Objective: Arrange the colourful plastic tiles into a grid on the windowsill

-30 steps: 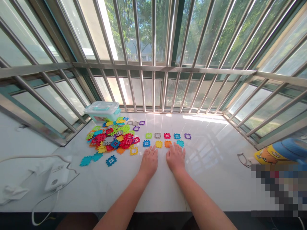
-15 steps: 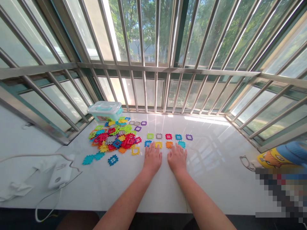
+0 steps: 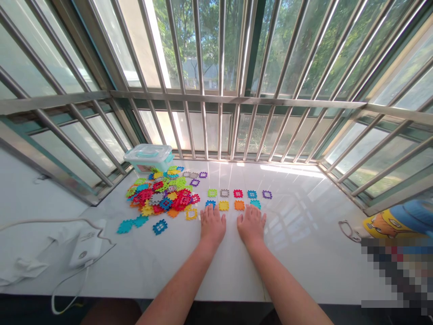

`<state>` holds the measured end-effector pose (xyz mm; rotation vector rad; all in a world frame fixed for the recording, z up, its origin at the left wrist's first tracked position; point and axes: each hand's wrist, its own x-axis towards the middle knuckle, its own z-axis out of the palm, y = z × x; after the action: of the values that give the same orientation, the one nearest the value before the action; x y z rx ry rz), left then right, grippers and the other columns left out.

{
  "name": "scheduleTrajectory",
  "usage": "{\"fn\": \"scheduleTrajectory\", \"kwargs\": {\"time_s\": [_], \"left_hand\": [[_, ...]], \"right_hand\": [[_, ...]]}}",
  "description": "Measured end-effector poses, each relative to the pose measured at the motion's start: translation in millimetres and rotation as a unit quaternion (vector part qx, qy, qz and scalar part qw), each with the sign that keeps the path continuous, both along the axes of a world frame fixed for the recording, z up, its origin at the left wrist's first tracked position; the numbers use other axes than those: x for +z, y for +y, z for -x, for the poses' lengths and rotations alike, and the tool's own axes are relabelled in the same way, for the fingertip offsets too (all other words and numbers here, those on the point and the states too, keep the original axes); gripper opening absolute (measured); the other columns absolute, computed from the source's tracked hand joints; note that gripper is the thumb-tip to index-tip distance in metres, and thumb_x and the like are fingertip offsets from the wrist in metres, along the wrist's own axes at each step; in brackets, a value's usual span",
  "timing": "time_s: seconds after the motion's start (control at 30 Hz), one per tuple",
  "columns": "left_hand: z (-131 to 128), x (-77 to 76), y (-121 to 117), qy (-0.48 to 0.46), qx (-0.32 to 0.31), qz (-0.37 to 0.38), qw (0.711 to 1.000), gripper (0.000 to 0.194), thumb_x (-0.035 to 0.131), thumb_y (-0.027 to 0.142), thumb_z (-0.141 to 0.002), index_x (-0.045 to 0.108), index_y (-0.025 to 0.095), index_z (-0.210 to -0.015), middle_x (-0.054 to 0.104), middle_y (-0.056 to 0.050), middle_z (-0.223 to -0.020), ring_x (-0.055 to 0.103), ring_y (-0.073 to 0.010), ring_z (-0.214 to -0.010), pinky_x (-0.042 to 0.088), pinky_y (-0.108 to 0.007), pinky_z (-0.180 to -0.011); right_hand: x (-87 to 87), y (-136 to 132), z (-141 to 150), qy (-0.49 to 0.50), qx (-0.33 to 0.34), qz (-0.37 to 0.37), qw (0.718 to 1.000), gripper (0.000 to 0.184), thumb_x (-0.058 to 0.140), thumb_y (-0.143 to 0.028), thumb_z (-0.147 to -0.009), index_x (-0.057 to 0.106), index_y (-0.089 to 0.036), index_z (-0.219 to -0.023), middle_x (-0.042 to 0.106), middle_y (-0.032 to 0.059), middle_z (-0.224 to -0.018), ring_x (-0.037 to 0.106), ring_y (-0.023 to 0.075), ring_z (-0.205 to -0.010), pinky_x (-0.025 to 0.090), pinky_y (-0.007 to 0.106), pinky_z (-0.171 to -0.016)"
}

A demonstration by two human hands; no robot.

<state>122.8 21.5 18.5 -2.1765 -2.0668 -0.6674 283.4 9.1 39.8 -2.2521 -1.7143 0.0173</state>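
Fingers stretched out, my left hand rests with its fingertips at the near edge of a blue square tile, partly covering it. A yellow tile lies just beyond that hand. My right hand, also open, has its fingertips beside a teal tile, with an orange tile close by. Behind these runs a second row of notched tiles: green, grey, red, blue and purple. Neither hand grips anything.
A heap of colourful tiles spreads at the left, before a lidded clear box. Further left are a white power adapter with cables and crumpled tissue. A yellow and blue bottle lies at the right. Metal bars enclose the back.
Both hands have drawn back slightly toward me. The left one has shifted a little left, uncovering the yellow tile. The right one has moved slightly right, off the orange tile.
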Motion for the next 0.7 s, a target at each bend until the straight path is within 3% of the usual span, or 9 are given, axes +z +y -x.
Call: {"fn": "scheduleTrajectory", "kwargs": {"time_s": [0.47, 0.7], "left_hand": [[-2, 2.4, -3, -0.025, -0.006, -0.009, 1.000, 0.054, 0.049, 0.040, -0.102, 0.061, 0.010, -0.145, 0.055, -0.025, -0.153, 0.046, -0.0378, -0.147, 0.027, -0.062, -0.126], [-2, 1.7, -3, -0.021, -0.005, -0.008, 1.000, 0.055, 0.047, 0.040, -0.103, 0.061, 0.006, -0.144, 0.055, -0.026, -0.152, 0.046, -0.0385, -0.146, 0.028, -0.062, -0.126]], "right_hand": [[12.8, -4, 4, -0.002, -0.001, -0.005, 1.000, 0.055, 0.042, -0.029, -0.097, 0.055, -0.016, -0.149, 0.051, 0.0202, -0.155, 0.041, 0.0336, -0.144, 0.017, 0.058, -0.123], [12.9, -4, 5, -0.007, -0.002, -0.019, 1.000, 0.053, 0.043, -0.029, -0.097, 0.056, -0.015, -0.146, 0.054, 0.0206, -0.153, 0.043, 0.0319, -0.143, 0.014, 0.057, -0.124]]}}
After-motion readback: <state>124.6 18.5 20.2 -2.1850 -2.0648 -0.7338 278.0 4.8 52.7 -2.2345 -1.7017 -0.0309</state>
